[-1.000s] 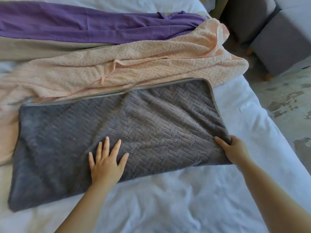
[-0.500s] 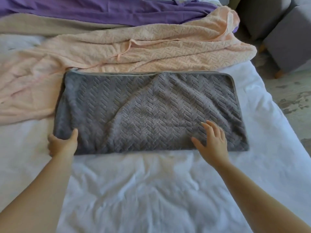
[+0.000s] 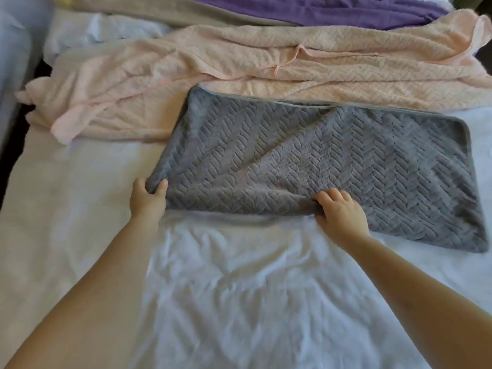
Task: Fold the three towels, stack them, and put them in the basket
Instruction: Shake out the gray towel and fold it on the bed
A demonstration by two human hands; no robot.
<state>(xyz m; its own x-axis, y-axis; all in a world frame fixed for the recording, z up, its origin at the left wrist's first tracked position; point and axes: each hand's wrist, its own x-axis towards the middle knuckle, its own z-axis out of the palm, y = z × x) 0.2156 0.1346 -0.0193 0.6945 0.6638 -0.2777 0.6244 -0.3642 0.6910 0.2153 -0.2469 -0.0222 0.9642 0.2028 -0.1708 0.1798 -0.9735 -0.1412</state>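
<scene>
Head: R hand (image 3: 342, 217) now pinches grey towel (image 3: 346, 161) edge — was flat.

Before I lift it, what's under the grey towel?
The white bed sheet shows around the grey towel, and its far edge lies over the pink towel. Anything beneath its middle is covered.

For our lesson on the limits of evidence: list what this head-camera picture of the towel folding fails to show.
Head view:
- Basket: nowhere in frame.
- Purple towel: cut off by the top edge.
- Pink towel: right end runs off the frame.
- Left hand: fingertips hidden by the grey towel corner.
- Grey towel's layer count: hidden by its top layer.
</scene>
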